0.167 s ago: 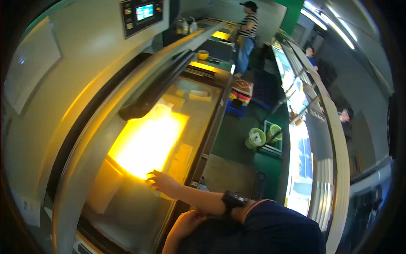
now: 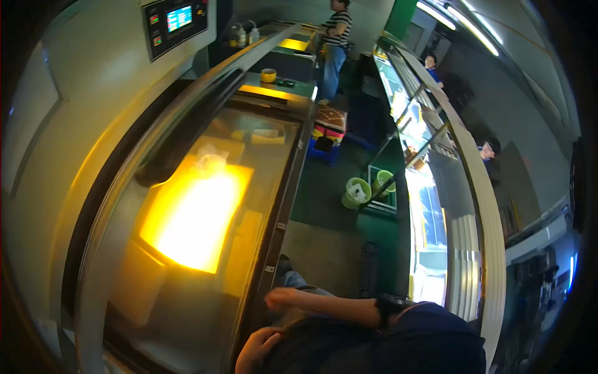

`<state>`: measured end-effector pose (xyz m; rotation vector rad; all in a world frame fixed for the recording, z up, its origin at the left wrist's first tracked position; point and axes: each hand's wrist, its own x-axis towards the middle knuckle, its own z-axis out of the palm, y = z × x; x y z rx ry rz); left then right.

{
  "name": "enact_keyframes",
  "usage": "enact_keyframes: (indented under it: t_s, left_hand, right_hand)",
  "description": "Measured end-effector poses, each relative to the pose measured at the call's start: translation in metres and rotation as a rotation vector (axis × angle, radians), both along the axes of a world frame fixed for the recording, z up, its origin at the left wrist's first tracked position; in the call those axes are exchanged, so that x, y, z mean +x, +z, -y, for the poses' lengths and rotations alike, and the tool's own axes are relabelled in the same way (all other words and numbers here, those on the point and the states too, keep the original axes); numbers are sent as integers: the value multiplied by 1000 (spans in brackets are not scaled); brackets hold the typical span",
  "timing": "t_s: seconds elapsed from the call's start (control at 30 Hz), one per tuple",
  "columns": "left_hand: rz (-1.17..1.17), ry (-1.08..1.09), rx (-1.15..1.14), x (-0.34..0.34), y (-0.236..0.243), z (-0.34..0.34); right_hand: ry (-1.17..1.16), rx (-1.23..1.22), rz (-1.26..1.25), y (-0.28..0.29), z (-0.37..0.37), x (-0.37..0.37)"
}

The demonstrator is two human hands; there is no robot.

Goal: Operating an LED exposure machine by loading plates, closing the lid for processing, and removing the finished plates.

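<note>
A brightly glowing yellow panel (image 2: 190,221) shines inside the glass-topped frame (image 2: 278,240) of a machine, with a long dark padded bar (image 2: 180,134) above it at the left. My right hand (image 2: 280,298), on the arm with a dark wristband, is just beside the frame's right edge, fingers loosely curled and blurred; whether it holds anything is unclear. Below it, my left hand (image 2: 261,343) is curled against my dark clothing, its fingertips partly hidden, so what it grips, if anything, cannot be seen.
A control panel (image 2: 174,28) is on the wall. A co-worker (image 2: 335,40) stands at the far station, and two others (image 2: 489,149) (image 2: 434,71) are behind a brightly lit rack (image 2: 427,230). Green buckets (image 2: 356,193) and a blue stool (image 2: 324,146) stand on the floor.
My right hand has pulled back from the glowing panel down and right to the frame's edge, its fingers now more curled. The whole view has shifted slightly.
</note>
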<state>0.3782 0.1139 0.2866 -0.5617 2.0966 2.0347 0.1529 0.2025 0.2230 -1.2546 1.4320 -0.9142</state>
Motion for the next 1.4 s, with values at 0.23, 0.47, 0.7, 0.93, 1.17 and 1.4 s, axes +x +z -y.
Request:
enact_keyframes:
  t_s: [0.23,0.47,0.7,0.93,1.17,1.4]
  left_hand:
    - [-52,266,33,-7,-22,-28]
    - [-127,73,-137,-127,6,-54]
    - [-159,158,-51,-248,41,-131]
    - [-111,51,31,-311,22,-180]
    - [-226,-112,-207,-350,-6,-173]
    - [-125,-99,370,-331,31,-192]
  right_hand:
    - [59,276,138,83,-111,-22]
    - [221,10,-487,137,-105,-76]
    - [-11,-8,-439,146,-194,-156]
    - [-425,-125,-92,101,-284,-181]
    - [-809,-82,319,65,-315,-160]
    - [-1052,-134,806,29,-306,-106]
